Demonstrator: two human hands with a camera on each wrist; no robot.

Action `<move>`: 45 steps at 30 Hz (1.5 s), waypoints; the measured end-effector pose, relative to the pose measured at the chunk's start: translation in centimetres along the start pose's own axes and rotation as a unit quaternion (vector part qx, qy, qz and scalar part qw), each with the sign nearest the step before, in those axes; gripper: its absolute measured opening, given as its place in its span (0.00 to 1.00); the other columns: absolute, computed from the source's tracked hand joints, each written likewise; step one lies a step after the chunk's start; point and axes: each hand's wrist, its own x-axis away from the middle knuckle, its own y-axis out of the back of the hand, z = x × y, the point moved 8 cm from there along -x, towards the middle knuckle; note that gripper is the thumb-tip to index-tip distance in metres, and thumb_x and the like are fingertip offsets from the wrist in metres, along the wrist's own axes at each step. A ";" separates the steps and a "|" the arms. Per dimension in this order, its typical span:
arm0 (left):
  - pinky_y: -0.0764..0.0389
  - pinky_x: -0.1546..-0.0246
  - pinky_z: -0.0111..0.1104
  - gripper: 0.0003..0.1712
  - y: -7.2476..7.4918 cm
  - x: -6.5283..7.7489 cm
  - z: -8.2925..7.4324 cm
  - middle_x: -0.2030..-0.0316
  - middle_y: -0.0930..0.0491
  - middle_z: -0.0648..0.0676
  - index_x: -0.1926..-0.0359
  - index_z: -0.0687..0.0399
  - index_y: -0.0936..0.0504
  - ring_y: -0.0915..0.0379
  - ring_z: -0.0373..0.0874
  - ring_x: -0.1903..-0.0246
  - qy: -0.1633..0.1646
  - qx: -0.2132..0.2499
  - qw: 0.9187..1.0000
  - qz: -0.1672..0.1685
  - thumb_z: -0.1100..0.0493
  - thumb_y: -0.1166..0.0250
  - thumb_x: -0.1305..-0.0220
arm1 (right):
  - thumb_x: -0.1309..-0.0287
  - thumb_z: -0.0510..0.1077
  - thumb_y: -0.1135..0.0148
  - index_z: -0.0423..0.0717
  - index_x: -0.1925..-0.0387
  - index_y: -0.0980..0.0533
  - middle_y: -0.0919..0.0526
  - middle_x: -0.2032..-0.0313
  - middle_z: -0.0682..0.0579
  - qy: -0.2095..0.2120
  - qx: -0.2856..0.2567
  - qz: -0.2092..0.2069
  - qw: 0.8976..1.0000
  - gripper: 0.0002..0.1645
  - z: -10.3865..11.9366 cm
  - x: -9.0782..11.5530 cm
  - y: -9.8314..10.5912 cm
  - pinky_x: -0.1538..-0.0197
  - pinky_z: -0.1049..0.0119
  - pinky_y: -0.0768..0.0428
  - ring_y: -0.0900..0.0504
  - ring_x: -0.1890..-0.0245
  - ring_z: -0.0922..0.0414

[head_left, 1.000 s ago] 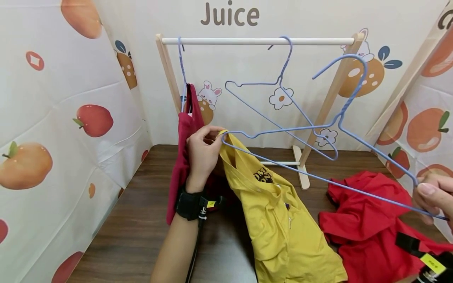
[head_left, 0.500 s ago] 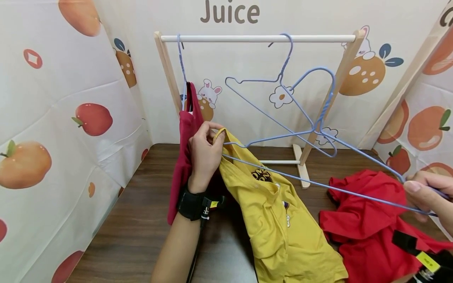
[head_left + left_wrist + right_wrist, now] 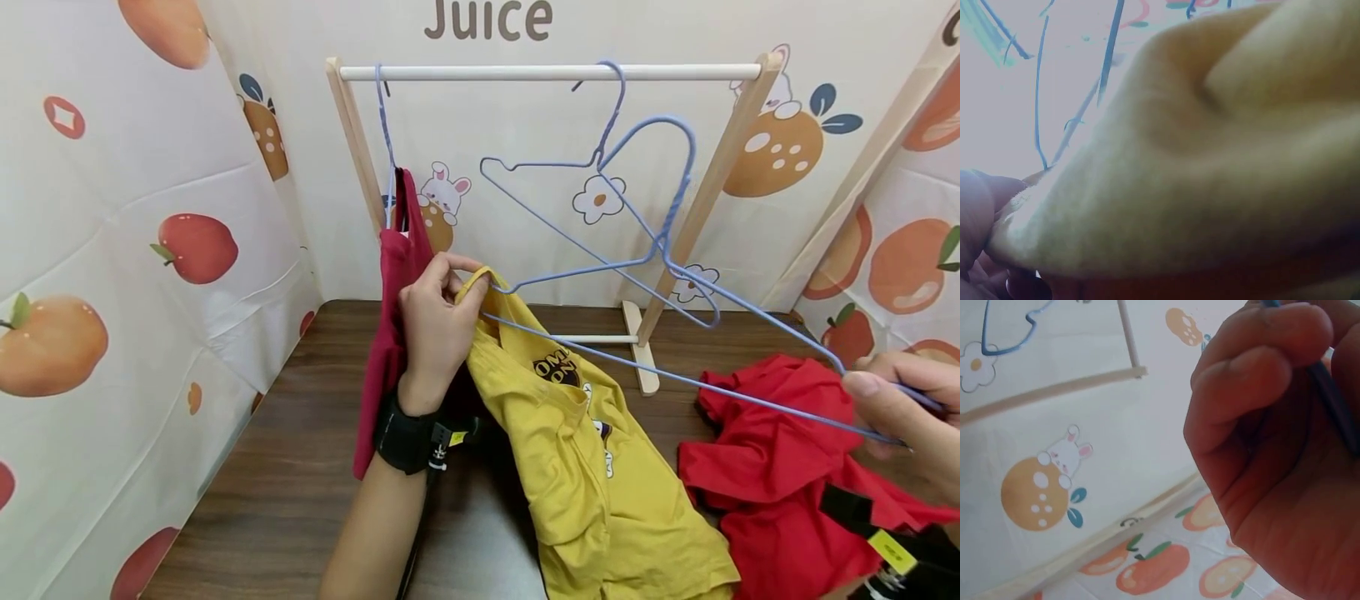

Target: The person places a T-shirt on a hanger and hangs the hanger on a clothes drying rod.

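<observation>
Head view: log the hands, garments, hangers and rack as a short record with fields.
Left hand: pinches the yellow shirt at its opening's edge
Right hand: grips the held blue wire hanger by one end
Held hanger's far end: at the shirt's opening, partly hidden
Rack, left: crimson garment on a blue hanger
Rack, right of middle: bare blue wire hanger
Table, right: crumpled red garment

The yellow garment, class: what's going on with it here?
A person holds the yellow garment by its edge in the left hand and a blue hanger in the right hand. The hanger's far end is at the garment's opening, its tip hidden. Behind, a dark red garment and a bare hanger hang on the rack. A bright red garment lies crumpled on the table.
</observation>
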 end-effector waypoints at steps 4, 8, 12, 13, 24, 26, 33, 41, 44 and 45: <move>0.38 0.82 0.28 0.05 -0.4 0.3 -0.8 0.84 0.30 0.52 0.62 0.55 0.14 0.38 0.39 0.85 -0.004 0.005 1.000 0.007 0.60 0.28 0.37 | 0.33 0.18 0.60 0.40 0.78 0.32 0.36 0.86 0.56 -0.053 0.101 -0.002 0.993 0.23 0.2 -0.5 -1.0 0.92 0.78 0.48 0.47 0.97 0.62; 0.37 0.82 0.29 0.05 -0.8 0.7 -1.4 0.83 0.30 0.51 0.61 0.55 0.15 0.38 0.38 0.84 -0.005 0.005 1.000 0.016 0.60 0.28 0.36 | 0.34 0.21 0.50 0.46 0.79 0.31 0.35 0.86 0.60 -0.071 0.276 -0.009 0.958 0.22 0.7 -1.2 -1.5 0.90 0.76 0.46 0.44 0.94 0.65; 0.36 0.82 0.29 0.05 -1.2 1.0 -2.2 0.83 0.30 0.51 0.61 0.55 0.15 0.38 0.37 0.84 -0.012 0.016 0.999 0.029 0.60 0.29 0.36 | 0.37 0.22 0.44 0.50 0.79 0.29 0.34 0.85 0.62 -0.042 0.323 0.001 0.946 0.23 1.1 -1.9 -2.6 0.84 0.73 0.45 0.43 0.88 0.67; 0.36 0.82 0.29 0.05 -1.4 1.2 -2.4 0.83 0.30 0.50 0.61 0.55 0.16 0.38 0.37 0.84 -0.014 0.020 0.999 0.032 0.61 0.29 0.36 | 0.37 0.22 0.43 0.51 0.79 0.29 0.34 0.85 0.62 -0.035 0.328 0.008 0.944 0.23 1.1 -2.1 -2.9 0.83 0.73 0.44 0.42 0.88 0.67; 0.35 0.81 0.29 0.06 -2.4 2.2 -4.3 0.82 0.29 0.51 0.61 0.57 0.16 0.37 0.37 0.82 -0.030 0.054 0.996 0.065 0.59 0.30 0.34 | 0.39 0.26 0.36 0.57 0.78 0.27 0.36 0.82 0.61 -0.069 0.332 0.047 0.940 0.23 -0.2 -3.0 -5.2 0.78 0.70 0.40 0.37 0.82 0.65; 0.34 0.80 0.28 0.06 -2.4 2.1 -4.2 0.81 0.29 0.51 0.61 0.58 0.16 0.36 0.38 0.81 -0.031 0.057 0.996 0.064 0.59 0.30 0.33 | 0.39 0.26 0.36 0.57 0.78 0.27 0.36 0.82 0.61 -0.067 0.332 0.049 0.940 0.23 -0.3 -3.0 -5.3 0.78 0.69 0.40 0.37 0.82 0.65; 0.31 0.74 0.29 0.08 -2.2 1.8 -4.2 0.76 0.28 0.52 0.62 0.58 0.16 0.34 0.39 0.75 -0.033 0.066 0.996 0.054 0.56 0.32 0.31 | 0.40 0.26 0.36 0.58 0.78 0.28 0.36 0.82 0.63 -0.052 0.347 0.049 0.935 0.24 0.1 -3.3 -5.6 0.78 0.70 0.40 0.37 0.82 0.66; 0.33 0.61 0.33 0.12 -2.3 2.1 -5.0 0.68 0.24 0.53 0.64 0.59 0.16 0.32 0.44 0.62 -0.062 0.069 0.994 0.052 0.54 0.35 0.28 | 0.39 0.27 0.35 0.59 0.78 0.29 0.37 0.82 0.63 -0.040 0.350 0.063 0.934 0.24 0.3 -3.7 -6.5 0.77 0.70 0.40 0.38 0.82 0.67; 0.29 0.64 0.31 0.11 -2.6 2.1 -4.9 0.67 0.21 0.54 0.63 0.60 0.18 0.29 0.43 0.64 -0.064 0.101 0.990 0.069 0.56 0.37 0.27 | 0.40 0.27 0.35 0.59 0.79 0.30 0.38 0.81 0.63 -0.030 0.350 0.065 0.934 0.25 0.5 -3.9 -6.8 0.77 0.71 0.39 0.38 0.81 0.68; 0.29 0.65 0.30 0.11 -2.9 2.1 -4.9 0.67 0.20 0.54 0.63 0.60 0.19 0.28 0.42 0.66 -0.065 0.109 0.989 0.080 0.57 0.38 0.26 | 0.40 0.27 0.35 0.59 0.79 0.30 0.38 0.81 0.63 -0.030 0.353 0.064 0.933 0.25 0.5 -3.9 -6.8 0.77 0.71 0.40 0.38 0.81 0.68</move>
